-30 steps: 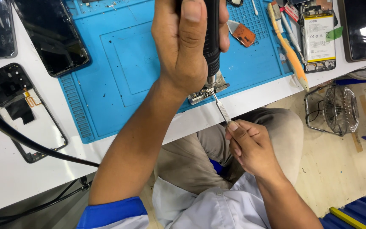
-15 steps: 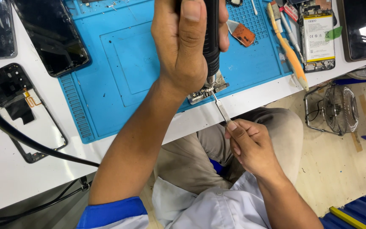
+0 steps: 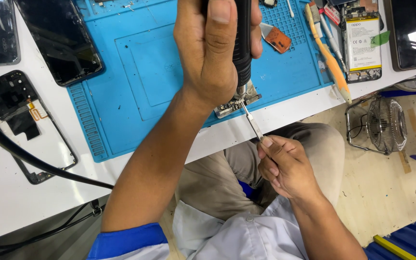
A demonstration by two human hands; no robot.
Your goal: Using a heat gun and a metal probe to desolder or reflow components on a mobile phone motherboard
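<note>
A white desk (image 3: pixel 10 212) carries a blue work mat (image 3: pixel 140 72), a black phone frame (image 3: pixel 20 120), dark phones (image 3: pixel 58 38) at the left and a black cable (image 3: pixel 34 161)

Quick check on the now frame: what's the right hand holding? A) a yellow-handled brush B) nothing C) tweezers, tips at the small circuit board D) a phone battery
C: the right hand pinches thin metal tweezers whose tips reach the small circuit board at the blue mat's edge, while the left hand grips a black tool above it.

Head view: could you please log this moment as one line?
left hand: holds black tool | right hand: tweezers on small board | blue mat
</note>
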